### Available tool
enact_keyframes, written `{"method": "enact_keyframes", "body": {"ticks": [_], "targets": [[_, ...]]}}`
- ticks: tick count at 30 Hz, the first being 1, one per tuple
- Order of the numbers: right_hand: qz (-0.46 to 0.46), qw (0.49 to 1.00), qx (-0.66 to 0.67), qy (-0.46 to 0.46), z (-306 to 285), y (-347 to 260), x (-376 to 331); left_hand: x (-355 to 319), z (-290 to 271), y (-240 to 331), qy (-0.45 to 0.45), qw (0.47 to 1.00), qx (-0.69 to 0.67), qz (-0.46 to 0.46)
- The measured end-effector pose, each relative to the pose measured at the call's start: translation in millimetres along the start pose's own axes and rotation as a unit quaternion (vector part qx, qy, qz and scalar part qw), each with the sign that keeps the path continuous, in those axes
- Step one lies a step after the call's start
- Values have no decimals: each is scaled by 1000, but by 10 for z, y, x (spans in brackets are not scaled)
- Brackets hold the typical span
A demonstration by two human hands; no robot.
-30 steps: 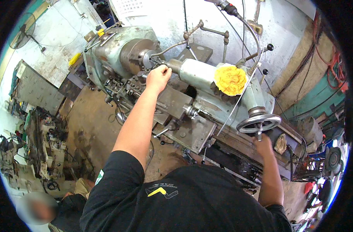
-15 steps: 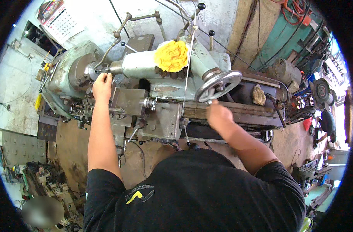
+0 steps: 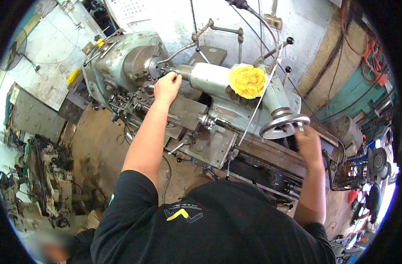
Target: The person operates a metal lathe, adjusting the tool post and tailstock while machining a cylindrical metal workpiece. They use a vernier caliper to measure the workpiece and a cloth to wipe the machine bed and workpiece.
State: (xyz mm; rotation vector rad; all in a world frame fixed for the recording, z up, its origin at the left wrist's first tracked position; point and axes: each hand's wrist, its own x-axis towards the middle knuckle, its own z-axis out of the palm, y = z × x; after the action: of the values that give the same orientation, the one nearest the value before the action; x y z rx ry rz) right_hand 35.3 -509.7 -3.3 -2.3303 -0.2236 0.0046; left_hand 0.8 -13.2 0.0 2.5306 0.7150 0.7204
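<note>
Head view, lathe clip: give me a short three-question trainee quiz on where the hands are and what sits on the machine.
1. True or false: the right hand is at the tailstock handwheel.
2. Which end of the lathe is the left hand at?
A. the chuck end
B. the tailstock end
C. the floor beside it
3. Fill in: the crumpled rag lying on the tailstock is ____ in colour.

Key: 1 true; 2 A; 3 yellow. Whether either hand is closed on anything cannot be told from this view.
</note>
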Motion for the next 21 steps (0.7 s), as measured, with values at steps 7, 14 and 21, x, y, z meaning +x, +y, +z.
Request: {"method": "enact_keyframes", "body": {"ticks": [7,14,21], "targets": [[123,980,-22,-156,767,806,101,6,17,-17,11,1000,-8,3],[189,966,139,-110,-185,171,134,20,-1,6,6,1000,11,-9],[116,964,-18,-238,161,-13,-37,18,21,-15,13,1000,10,-1]]}}
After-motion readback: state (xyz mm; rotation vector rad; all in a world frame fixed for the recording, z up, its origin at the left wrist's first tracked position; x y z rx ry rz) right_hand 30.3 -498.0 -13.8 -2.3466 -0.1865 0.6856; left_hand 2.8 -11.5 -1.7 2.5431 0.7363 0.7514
